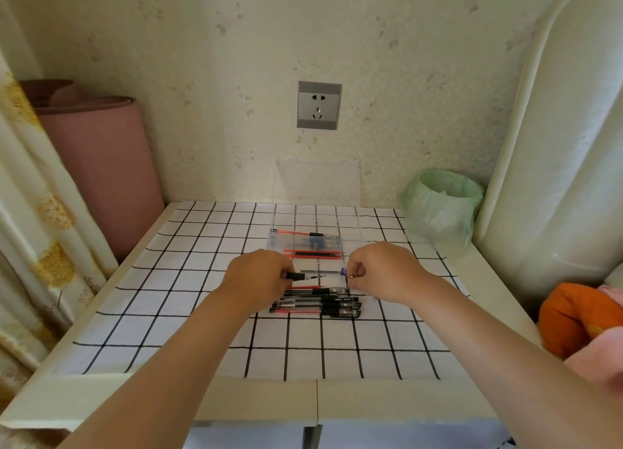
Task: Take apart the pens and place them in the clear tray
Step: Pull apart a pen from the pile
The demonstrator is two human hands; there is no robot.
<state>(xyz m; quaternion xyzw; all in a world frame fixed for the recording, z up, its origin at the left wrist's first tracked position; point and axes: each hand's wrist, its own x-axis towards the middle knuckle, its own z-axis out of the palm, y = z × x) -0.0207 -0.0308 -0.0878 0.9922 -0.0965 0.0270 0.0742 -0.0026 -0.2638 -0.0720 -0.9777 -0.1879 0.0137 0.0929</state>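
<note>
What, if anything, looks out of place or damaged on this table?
Nothing stands out: pen parts lie in the clear tray, whole pens bunched in front, left hand and right hand each gripping a pen piece.

Only the person's arms show: left forearm and right forearm bare along their visible length, left hand and right hand bare too.

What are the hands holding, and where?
Left hand grips a black pointed pen section at its wide end; right hand pinches a small shiny piece.
</note>
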